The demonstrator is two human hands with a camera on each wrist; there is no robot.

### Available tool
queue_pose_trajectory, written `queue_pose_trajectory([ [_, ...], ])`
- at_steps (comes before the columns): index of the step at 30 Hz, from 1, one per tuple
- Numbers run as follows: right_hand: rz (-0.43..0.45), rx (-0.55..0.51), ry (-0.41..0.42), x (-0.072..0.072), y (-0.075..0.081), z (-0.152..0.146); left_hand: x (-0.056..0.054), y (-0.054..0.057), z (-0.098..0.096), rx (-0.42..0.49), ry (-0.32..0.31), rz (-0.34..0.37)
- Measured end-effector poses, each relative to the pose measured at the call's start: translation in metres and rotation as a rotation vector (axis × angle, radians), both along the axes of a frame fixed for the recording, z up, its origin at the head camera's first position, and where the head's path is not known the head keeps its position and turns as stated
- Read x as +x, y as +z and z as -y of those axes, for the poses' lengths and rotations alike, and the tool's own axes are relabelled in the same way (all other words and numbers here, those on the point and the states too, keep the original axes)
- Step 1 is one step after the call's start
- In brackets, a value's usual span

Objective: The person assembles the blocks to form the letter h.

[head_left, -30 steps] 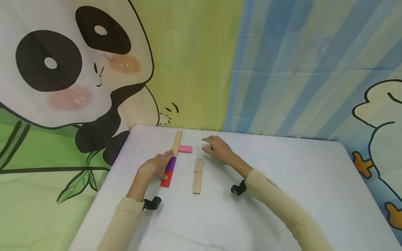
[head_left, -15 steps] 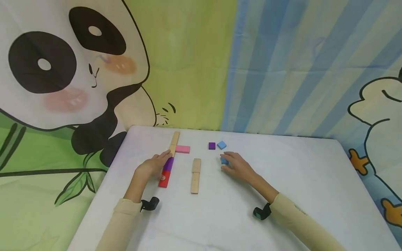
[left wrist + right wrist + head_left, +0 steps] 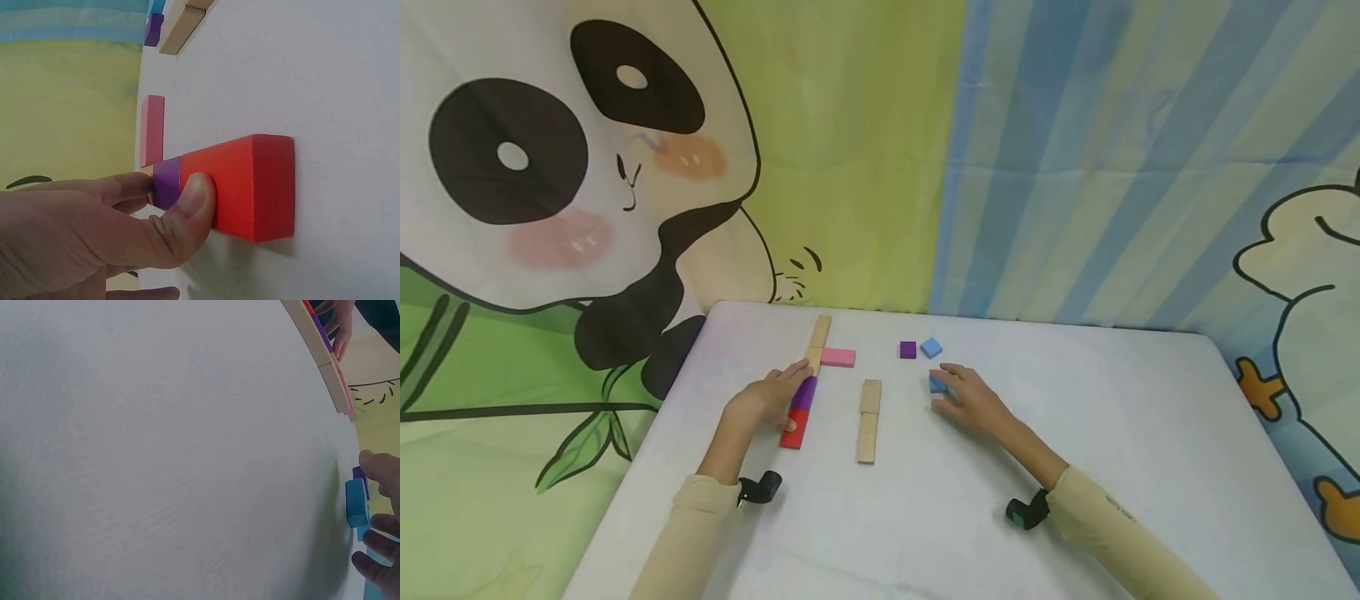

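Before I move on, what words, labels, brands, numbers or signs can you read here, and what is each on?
Readable text: none.
Right sleeve: a small dark mark, too small to read.
Red block, pink block, blue block by the right hand: no lettering on the faces that show.
Backdrop: cartoon drawings and stripes, no writing I can make out.
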State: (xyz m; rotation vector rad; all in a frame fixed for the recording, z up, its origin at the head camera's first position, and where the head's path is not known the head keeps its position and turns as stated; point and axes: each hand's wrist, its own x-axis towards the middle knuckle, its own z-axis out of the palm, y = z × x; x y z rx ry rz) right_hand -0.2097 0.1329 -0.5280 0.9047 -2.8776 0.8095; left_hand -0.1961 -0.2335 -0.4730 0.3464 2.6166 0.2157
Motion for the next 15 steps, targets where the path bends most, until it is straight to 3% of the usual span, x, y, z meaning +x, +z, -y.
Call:
queue_pose_trajectory([
  [7, -0.047, -0.017, 0.007, 0.0009, 0.0019, -0.0002, -0.0011, -0.0016, 0.0004, -0.001, -0.005, -0.005],
  [15, -0.042, -0.017, 0.009, -0.0002, 0.0049, 0.0005, -0.0012, -0.0032, -0.0001, -0.002, 0.011, 0.009],
])
